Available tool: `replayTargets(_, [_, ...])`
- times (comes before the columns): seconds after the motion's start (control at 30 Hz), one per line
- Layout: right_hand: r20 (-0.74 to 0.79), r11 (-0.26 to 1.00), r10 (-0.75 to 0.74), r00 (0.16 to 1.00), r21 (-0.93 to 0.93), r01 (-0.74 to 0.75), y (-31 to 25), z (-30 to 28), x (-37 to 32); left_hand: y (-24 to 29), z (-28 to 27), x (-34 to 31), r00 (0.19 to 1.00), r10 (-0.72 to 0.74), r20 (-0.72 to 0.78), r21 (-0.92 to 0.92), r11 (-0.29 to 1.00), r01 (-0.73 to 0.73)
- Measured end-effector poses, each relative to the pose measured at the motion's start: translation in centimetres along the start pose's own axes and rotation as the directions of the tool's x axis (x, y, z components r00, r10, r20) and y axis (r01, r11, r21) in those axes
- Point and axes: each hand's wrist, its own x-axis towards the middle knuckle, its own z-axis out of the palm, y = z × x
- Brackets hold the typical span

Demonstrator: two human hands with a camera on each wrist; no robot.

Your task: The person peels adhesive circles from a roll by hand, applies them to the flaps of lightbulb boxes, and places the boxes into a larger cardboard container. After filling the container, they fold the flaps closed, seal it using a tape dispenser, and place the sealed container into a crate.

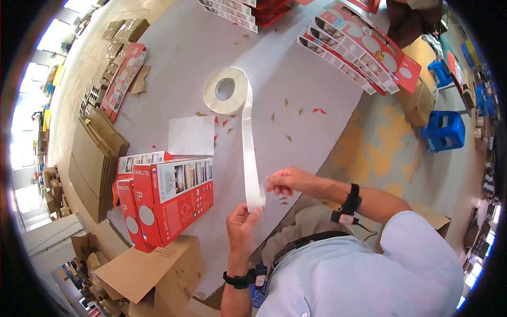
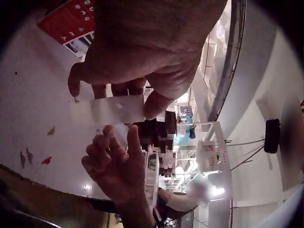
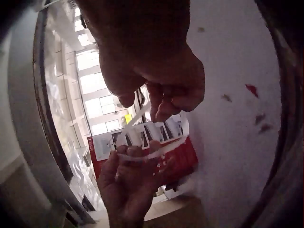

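A large roll of white tape or labels (image 1: 213, 94) lies on the table, its loose strip (image 1: 249, 153) running toward the person. My left hand (image 1: 242, 227) pinches the strip near its end between thumb and fingers; the left wrist view shows the flat strip (image 2: 111, 109) across those fingers. Close beside it, my right hand (image 1: 288, 181) has curled fingers, with thumb and forefinger together at a thin, pale translucent piece (image 2: 122, 135) by the strip's end. In the right wrist view, the strip (image 3: 166, 148) bends round over the left fingers and a narrow part rises toward the right fingertips.
Red printed cartons (image 1: 177, 203) stand at the left of the table (image 1: 296, 68), above an open brown box (image 1: 142, 269). Flat red packaging (image 1: 364, 50) is stacked at the far right. Small red and brown scraps are scattered about. A blue stool (image 1: 445, 131) stands beyond the table.
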Motion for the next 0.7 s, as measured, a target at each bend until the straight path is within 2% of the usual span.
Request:
replayTargets(0.1, [-0.073, 0.976, -0.016, 0.997, 0.217, 0.032, 0.6, 1.6, 1.1, -0.9, -0.4, 0.0, 0.998, -0.041, -0.048, 0.096, 0.994, 0.045])
replayTargets(0.2, [-0.401, 0.944, -0.031, 0.915, 0.291, 0.159, 0.2, -0.7, 4.5, -1.7, -0.9, -0.2, 1.000, -0.028, -0.009, 0.168, 0.985, 0.029])
replayTargets(0.23, [-0.518, 0.976, -0.149, 0.843, 0.058, 0.208, -0.1, -1.3, 5.3, -2.0, -1.0, -0.2, 1.000, -0.021, -0.017, 0.217, 0.976, 0.025])
replayTargets(0.3, [-0.624, 0.891, -0.430, 0.652, -0.408, 0.197, -0.9, -2.7, 6.9, -2.6, -1.4, -0.3, 0.999, -0.006, -0.041, 0.310, 0.951, 0.019])
replayTargets(0.33, [-0.568, 0.743, -0.652, 0.502, -0.611, 0.273, -1.8, -3.9, 8.0, -3.1, -1.7, -0.4, 0.999, -0.009, -0.046, 0.348, 0.937, 0.024])
replayTargets(0.37, [-0.447, 0.542, -0.831, 0.331, -0.783, 0.303, -3.1, -5.3, 9.3, -3.5, -1.8, -0.4, 0.998, -0.009, -0.055, 0.382, 0.924, 0.029])
replayTargets(0.47, [-0.035, 0.103, -0.913, 0.406, -0.984, 0.149, -7.3, -8.0, 13.0, -3.1, -1.6, -0.5, 0.999, -0.024, -0.045, 0.521, 0.852, 0.044])
replayTargets(0.5, [0.035, 0.003, -0.866, 0.498, -0.997, 0.076, -8.4, -8.2, 14.1, -2.7, -1.4, -0.5, 0.999, -0.032, -0.033, 0.572, 0.819, 0.045])
replayTargets(0.57, [0.132, -0.218, -0.728, 0.673, -0.975, -0.045, -10.7, -8.6, 16.2, -2.6, -1.2, -0.7, 1.000, 0.020, -0.006, 0.626, 0.780, -0.012])
replayTargets(0.6, [0.140, -0.273, -0.685, 0.715, -0.959, -0.074, -11.1, -8.9, 17.1, -2.6, -1.1, -0.9, 0.999, 0.045, 0.006, 0.650, 0.759, -0.038])
replayTargets(0.67, [0.151, -0.392, -0.587, 0.795, -0.913, -0.116, -11.6, -9.3, 19.0, -1.6, -0.2, -1.3, 0.999, 0.010, -0.034, 0.642, 0.767, 0.014])
replayTargets(0.7, [0.176, -0.421, -0.585, 0.792, -0.900, -0.110, -11.8, -9.5, 19.4, -1.4, 0.0, -1.4, 0.998, -0.009, -0.056, 0.635, 0.771, 0.043])
